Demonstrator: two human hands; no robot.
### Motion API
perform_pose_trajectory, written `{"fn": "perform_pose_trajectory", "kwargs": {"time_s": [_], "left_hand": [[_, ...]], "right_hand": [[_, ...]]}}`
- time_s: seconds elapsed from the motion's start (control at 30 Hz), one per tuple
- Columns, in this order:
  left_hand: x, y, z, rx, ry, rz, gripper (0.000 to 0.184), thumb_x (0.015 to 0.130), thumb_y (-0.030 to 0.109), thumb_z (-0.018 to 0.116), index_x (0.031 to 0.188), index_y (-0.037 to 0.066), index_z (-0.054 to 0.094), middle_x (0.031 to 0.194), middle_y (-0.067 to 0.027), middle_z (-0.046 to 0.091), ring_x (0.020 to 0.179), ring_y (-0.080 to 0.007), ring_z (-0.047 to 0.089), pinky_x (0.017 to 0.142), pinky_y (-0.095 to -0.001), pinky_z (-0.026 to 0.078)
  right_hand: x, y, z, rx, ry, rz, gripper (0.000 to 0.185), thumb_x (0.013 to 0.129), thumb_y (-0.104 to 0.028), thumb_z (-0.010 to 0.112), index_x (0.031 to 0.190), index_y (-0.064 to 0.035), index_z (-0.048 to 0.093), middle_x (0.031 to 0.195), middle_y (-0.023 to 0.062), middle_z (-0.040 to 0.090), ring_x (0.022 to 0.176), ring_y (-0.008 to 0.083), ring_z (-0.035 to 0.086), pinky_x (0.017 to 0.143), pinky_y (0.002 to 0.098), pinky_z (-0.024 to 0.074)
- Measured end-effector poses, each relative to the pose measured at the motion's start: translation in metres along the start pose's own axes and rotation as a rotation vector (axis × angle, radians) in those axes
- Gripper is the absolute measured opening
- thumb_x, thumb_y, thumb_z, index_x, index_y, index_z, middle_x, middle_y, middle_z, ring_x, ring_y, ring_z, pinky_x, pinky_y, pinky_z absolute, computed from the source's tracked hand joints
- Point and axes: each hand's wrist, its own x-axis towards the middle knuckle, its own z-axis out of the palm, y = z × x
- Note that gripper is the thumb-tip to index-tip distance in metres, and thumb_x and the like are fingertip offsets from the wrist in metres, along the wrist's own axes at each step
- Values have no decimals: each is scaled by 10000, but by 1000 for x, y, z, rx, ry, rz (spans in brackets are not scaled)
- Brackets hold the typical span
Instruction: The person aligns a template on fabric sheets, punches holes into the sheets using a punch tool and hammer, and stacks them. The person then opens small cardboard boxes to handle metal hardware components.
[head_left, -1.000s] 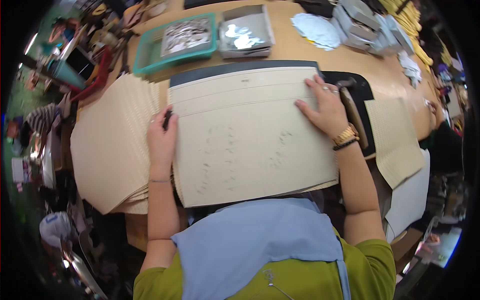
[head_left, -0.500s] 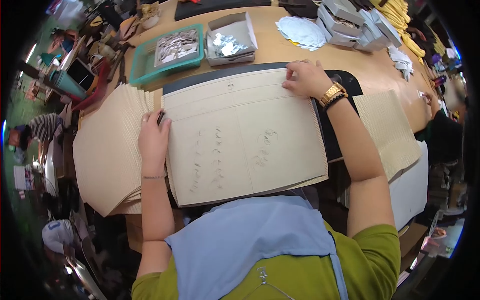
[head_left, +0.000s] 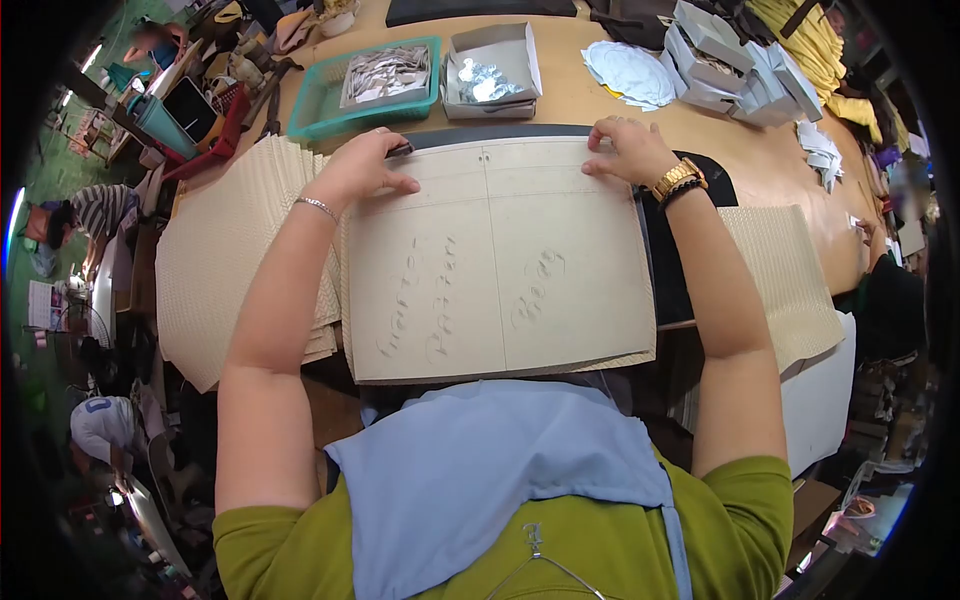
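- Left hand [head_left: 372, 165]: on far left part of the pattern sheet, thumb spread from fingers; small dark object [head_left: 401, 150] at fingertips, can't tell whether it's gripped. Thin bracelet [head_left: 320, 208] on wrist.
- Right hand [head_left: 630, 152]: far right corner of sheet, fingers curled, thumb and fingers apart. Gold band [head_left: 680, 178] on wrist.
- Pattern sheet [head_left: 540, 225]: centre, between the arms, in front of the body; ruled lines, pencil handwriting. Textured material peeks out under near right edge.
- Dark board [head_left: 500, 131] shows along sheet's far edge.
- Left, just beside: fanned stack of textured tan sheets [head_left: 235, 265].
- Right: black mat [head_left: 675, 265], then textured tan piece [head_left: 780, 280].
- Far left: teal tray [head_left: 318, 108] holding a pile of small pieces; grey box [head_left: 518, 55] with shiny bits beside it.
- Far right: pale round sheets [head_left: 628, 75], small boxes [head_left: 715, 65], yellow cloth [head_left: 800, 50].
- Right edge: another person's hand [head_left: 868, 230] at the table [head_left: 765, 160].
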Motion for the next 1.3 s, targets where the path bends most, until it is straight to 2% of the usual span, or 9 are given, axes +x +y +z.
{"fn": "perform_pose_trajectory", "kwargs": {"time_s": [0.07,0.2,0.37,0.47,0.57,0.67,0.8,0.9,1.3], "left_hand": [[-2,4,-1,-12,20,4,625,641,304,846,1145,20,611,1169,-133,596,1113,-281,560,945,-346,448],[-2,4,-1,13,18,-7,660,645,328,840,1178,26,594,1195,-126,590,1125,-281,555,947,-349,449],[0,1,-1,29,-7,12,704,653,378,827,1216,36,577,1230,-135,577,1150,-284,542,959,-357,447],[4,-11,8,14,111,83,666,694,356,813,1220,27,570,1166,-145,602,1040,-265,593,917,-332,466],[10,7,9,-452,240,-41,492,792,291,758,1174,23,604,1036,-97,648,887,-171,611,836,-262,478],[26,26,32,-1088,345,58,278,900,179,652,1124,16,636,993,-4,654,868,-70,584,818,-213,459],[29,60,50,-1152,539,202,264,895,129,661,1132,12,649,974,-2,667,897,-54,587,777,-195,470],[34,65,64,-1168,560,128,289,885,118,673,1153,13,642,974,-16,675,906,-59,597,801,-197,471],[27,74,68,-997,529,136,289,899,105,651,1175,21,636,991,-41,686,910,-70,607,825,-212,470]], "right_hand": [[1,1,1,-5,2,-6,385,727,-434,745,991,-187,614,1166,20,614,1176,258,520,1017,659,252],[-2,-1,1,-36,22,-15,383,736,-429,739,1010,-196,608,1158,18,619,1181,250,518,1017,663,246],[-14,-11,0,-223,82,-87,392,797,-485,645,1039,-175,649,1144,29,632,1189,250,514,1046,667,206],[-22,-23,3,-342,87,-128,419,837,-476,605,1067,-129,657,1161,64,628,1192,253,512,1070,648,192],[-27,-26,8,-330,89,-121,469,868,-476,559,1082,-70,654,1161,98,628,1179,264,525,1077,653,176],[-29,-28,12,-281,107,-101,499,880,-482,538,1092,-45,651,1163,114,626,1157,276,545,1077,663,164],[-29,-27,15,-236,116,-81,508,879,-479,541,1102,-34,643,1173,121,621,1139,285,562,1074,667,165],[-29,-26,16,-237,127,-87,512,878,-475,545,1114,-30,635,1178,126,617,1134,290,567,1071,670,174],[-29,-25,17,-212,127,-86,520,871,-484,550,1112,-30,633,1187,125,613,1123,289,573,1070,655,205]]}}
